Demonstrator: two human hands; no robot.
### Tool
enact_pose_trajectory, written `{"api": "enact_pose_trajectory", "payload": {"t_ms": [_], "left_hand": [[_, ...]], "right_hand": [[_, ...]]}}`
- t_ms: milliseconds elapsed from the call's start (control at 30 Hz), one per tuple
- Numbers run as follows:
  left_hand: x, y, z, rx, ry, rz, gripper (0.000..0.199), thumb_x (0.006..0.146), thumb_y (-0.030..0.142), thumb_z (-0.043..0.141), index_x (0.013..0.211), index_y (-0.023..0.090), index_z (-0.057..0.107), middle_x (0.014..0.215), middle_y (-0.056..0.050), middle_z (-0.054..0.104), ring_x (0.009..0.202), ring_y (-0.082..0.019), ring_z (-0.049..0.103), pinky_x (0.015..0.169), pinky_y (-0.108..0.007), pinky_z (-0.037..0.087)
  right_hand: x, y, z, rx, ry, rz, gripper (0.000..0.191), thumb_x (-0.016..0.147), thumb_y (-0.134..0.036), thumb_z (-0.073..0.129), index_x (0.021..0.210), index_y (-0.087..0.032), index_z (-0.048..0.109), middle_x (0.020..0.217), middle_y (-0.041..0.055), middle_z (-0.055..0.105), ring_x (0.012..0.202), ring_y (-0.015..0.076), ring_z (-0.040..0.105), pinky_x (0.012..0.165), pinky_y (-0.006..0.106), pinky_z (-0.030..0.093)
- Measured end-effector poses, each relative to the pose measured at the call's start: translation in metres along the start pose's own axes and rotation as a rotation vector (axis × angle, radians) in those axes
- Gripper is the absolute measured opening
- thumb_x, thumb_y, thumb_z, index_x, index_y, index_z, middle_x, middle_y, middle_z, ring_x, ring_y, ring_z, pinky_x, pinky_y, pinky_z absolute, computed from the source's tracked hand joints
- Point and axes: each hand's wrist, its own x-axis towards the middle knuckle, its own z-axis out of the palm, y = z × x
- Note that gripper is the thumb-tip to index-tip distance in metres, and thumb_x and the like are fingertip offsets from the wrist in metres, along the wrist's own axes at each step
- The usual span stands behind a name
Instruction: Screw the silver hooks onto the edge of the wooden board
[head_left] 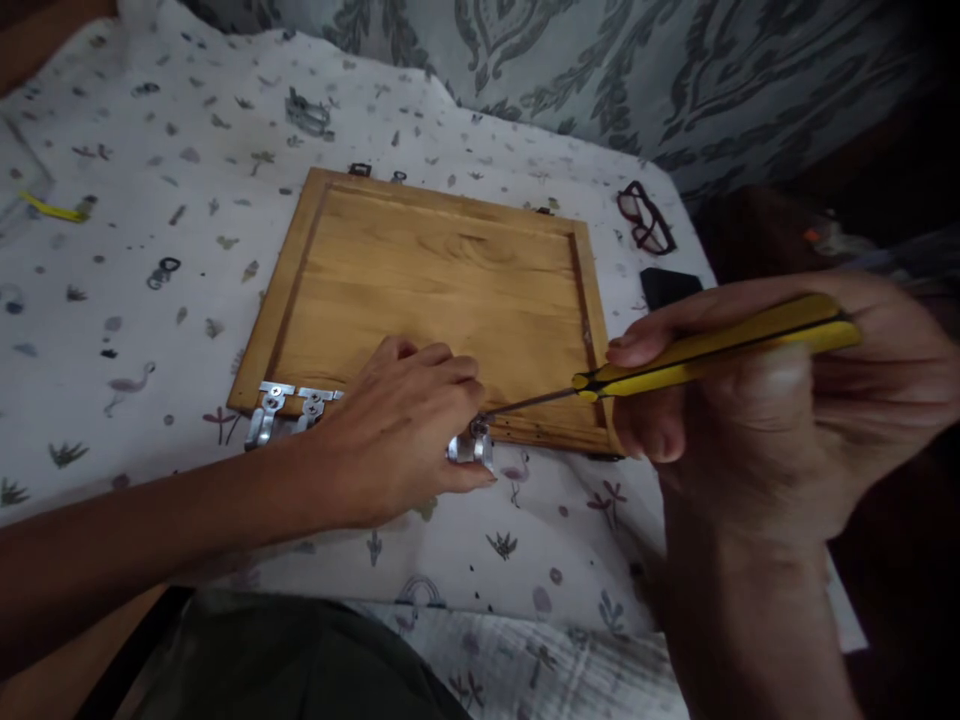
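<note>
My right hand (780, 440) is closed around the yellow-and-black handle of a screwdriver (697, 352). The thin shaft slants down to the left, and its tip is at a metal hinge (482, 450) on the near edge of a framed wooden panel (450, 275). Fingers of my left hand (409, 425) are bent over that edge, with the thumb below the hinge, gripping it against the wood. Part of the hinge is hidden by the hand. Farther left along the same edge are two more silvery metal hinge pieces (274, 405), partly behind my wrist.
A white patterned cloth (150, 350) covers the surface. Loose metal fittings (307, 112) lie at the back. Eyeglasses (646, 218) and a dark flat object (670, 288) rest to the right. Far left is a small yellow item (52, 208). A patterned grey fabric (570, 60) rises behind.
</note>
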Motion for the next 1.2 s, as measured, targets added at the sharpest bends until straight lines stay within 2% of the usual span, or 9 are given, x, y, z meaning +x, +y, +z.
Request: {"api": "enact_pose_trajectory", "payload": {"t_ms": [333, 567, 667, 767, 833, 933, 1067, 1133, 1200], "left_hand": [[0.001, 0.002, -0.004, 0.001, -0.005, 0.010, 0.037, 0.083, 0.050, 0.088, 0.082, 0.018, 0.069, 0.089, -0.002, 0.070, 0.092, -0.025, 0.065, 0.085, -0.041, 0.038], [0.000, 0.000, -0.001, 0.008, -0.002, 0.022, 0.038, 0.083, 0.050, 0.089, 0.086, 0.017, 0.071, 0.090, -0.003, 0.069, 0.094, -0.027, 0.065, 0.087, -0.043, 0.039], [0.000, -0.001, 0.000, 0.007, 0.016, 0.029, 0.038, 0.082, 0.050, 0.090, 0.085, 0.017, 0.070, 0.090, -0.002, 0.069, 0.095, -0.027, 0.065, 0.087, -0.043, 0.039], [0.000, 0.000, -0.001, 0.006, 0.006, 0.017, 0.037, 0.082, 0.049, 0.090, 0.084, 0.018, 0.070, 0.091, -0.002, 0.070, 0.094, -0.026, 0.065, 0.085, -0.041, 0.039], [0.000, 0.000, -0.002, 0.010, 0.001, 0.015, 0.037, 0.082, 0.048, 0.090, 0.084, 0.018, 0.070, 0.091, -0.002, 0.071, 0.094, -0.026, 0.065, 0.085, -0.041, 0.039], [-0.001, 0.001, -0.003, 0.019, 0.003, 0.019, 0.037, 0.083, 0.049, 0.089, 0.085, 0.018, 0.070, 0.093, -0.003, 0.072, 0.095, -0.026, 0.065, 0.085, -0.042, 0.039], [-0.001, 0.000, -0.002, 0.031, 0.024, 0.031, 0.034, 0.084, 0.048, 0.087, 0.084, 0.018, 0.070, 0.091, -0.003, 0.072, 0.094, -0.026, 0.065, 0.084, -0.041, 0.039], [-0.001, 0.000, -0.001, 0.031, 0.038, 0.034, 0.033, 0.085, 0.047, 0.086, 0.083, 0.018, 0.069, 0.091, -0.003, 0.072, 0.092, -0.025, 0.065, 0.083, -0.041, 0.039], [-0.001, 0.000, -0.001, 0.026, 0.039, 0.030, 0.033, 0.085, 0.046, 0.086, 0.082, 0.018, 0.069, 0.091, -0.002, 0.072, 0.092, -0.025, 0.065, 0.083, -0.040, 0.039]], "right_hand": [[-0.003, 0.005, -0.005, 0.089, -0.088, 0.003, 0.015, 0.086, -0.034, 0.087, 0.098, -0.025, 0.085, 0.085, 0.0017, 0.081, 0.034, 0.0093, 0.050, 0.023, 0.029, 0.038], [-0.001, 0.008, -0.006, 0.107, -0.113, -0.007, 0.015, 0.084, -0.032, 0.089, 0.095, -0.022, 0.083, 0.087, 0.0026, 0.081, 0.036, 0.0090, 0.051, 0.025, 0.029, 0.035], [0.003, 0.011, -0.004, 0.105, -0.118, -0.126, 0.021, 0.073, -0.032, 0.096, 0.087, -0.024, 0.082, 0.074, 0.0028, 0.077, 0.043, 0.0162, 0.059, 0.033, 0.035, 0.045], [0.006, 0.011, -0.002, 0.096, -0.096, -0.156, 0.025, 0.066, -0.036, 0.100, 0.081, -0.028, 0.081, 0.063, 0.0012, 0.070, 0.052, 0.0242, 0.068, 0.044, 0.042, 0.057], [0.005, 0.010, -0.003, 0.080, -0.115, -0.134, 0.025, 0.069, -0.037, 0.098, 0.087, -0.032, 0.082, 0.067, 0.0013, 0.074, 0.053, 0.0244, 0.068, 0.045, 0.041, 0.057], [0.001, 0.005, -0.005, 0.017, -0.140, -0.107, 0.027, 0.076, -0.044, 0.093, 0.099, -0.033, 0.085, 0.077, 0.0029, 0.078, 0.048, 0.0203, 0.064, 0.037, 0.035, 0.050], [-0.003, -0.001, -0.010, 0.031, -0.223, -0.001, 0.032, 0.086, -0.046, 0.084, 0.116, -0.037, 0.083, 0.089, 0.0027, 0.080, 0.045, 0.0178, 0.062, 0.030, 0.033, 0.046], [-0.003, -0.001, -0.012, 0.028, -0.259, -0.044, 0.027, 0.087, -0.041, 0.084, 0.113, -0.038, 0.084, 0.092, 0.0025, 0.081, 0.050, 0.0191, 0.065, 0.030, 0.033, 0.046], [-0.003, 0.001, -0.012, -0.008, -0.227, -0.110, 0.023, 0.083, -0.042, 0.088, 0.105, -0.035, 0.086, 0.093, 0.0044, 0.081, 0.062, 0.0237, 0.072, 0.031, 0.034, 0.048]]}}
